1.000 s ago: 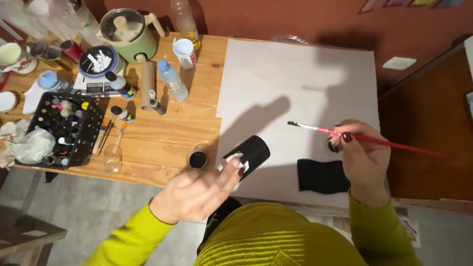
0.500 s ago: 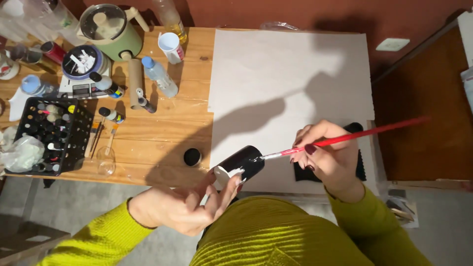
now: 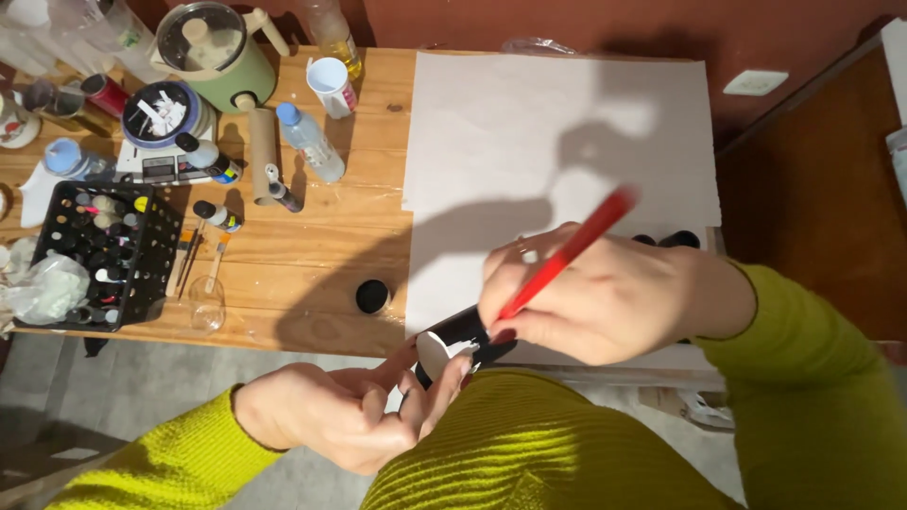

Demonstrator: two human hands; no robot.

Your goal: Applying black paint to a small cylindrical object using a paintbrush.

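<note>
at the table's near edge, the left hand (image 3: pixel 345 425) clamps a small black paint jar (image 3: pixel 452 342), tilted; the right hand (image 3: pixel 605 297) pinches a red brush (image 3: pixel 565 257) dipped into it. the white canvas (image 3: pixel 557 161) looks mostly bare, so painting seems barely begun; the black cap (image 3: pixel 372 296) lies apart.

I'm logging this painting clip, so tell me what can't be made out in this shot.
Head view:
- Brush tip: hidden by the right hand and the black paint jar.
- Red brush handle: motion-blurred.
- Jar contents: blocked by the left hand.
- Bottles in the black rack: too small to identify.
</note>
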